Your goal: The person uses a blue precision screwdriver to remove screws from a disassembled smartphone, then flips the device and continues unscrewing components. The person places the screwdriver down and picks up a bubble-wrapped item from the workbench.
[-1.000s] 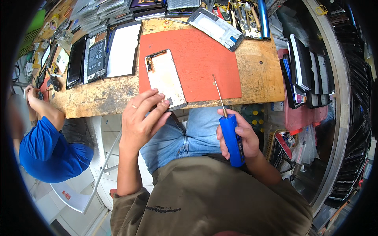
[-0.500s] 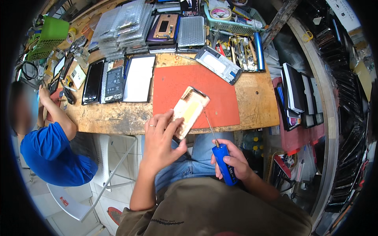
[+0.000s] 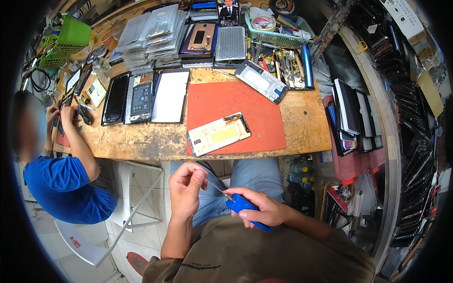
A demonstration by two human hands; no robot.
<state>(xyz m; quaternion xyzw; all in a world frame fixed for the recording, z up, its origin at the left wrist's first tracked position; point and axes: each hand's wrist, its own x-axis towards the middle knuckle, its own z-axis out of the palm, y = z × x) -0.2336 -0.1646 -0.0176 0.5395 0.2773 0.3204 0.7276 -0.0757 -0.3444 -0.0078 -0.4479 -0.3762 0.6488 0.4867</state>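
Over my lap, my right hand (image 3: 264,208) is wrapped round the blue handle of a screwdriver (image 3: 243,204). Its thin metal shaft slants up and left to my left hand (image 3: 186,191), whose thumb and fingers pinch at the tip end. Whether a screw is between those fingertips is too small to tell. Beyond my hands, a gold phone frame (image 3: 219,135) lies flat on the red mat (image 3: 236,96), its lower left corner close to the table's front edge. Neither hand touches the frame.
A grey phone frame (image 3: 260,80) rests across the mat's far right corner. To the left lie a phone with its battery exposed (image 3: 141,100) and a black phone (image 3: 115,98). Bubble-wrapped packs (image 3: 153,35) are stacked behind. A person in a blue shirt (image 3: 63,181) sits at left.
My left hand let go of the gold phone frame, which now lies turned on the mat. That hand came down to the screwdriver's tip. The screwdriver tilted left in my right hand.
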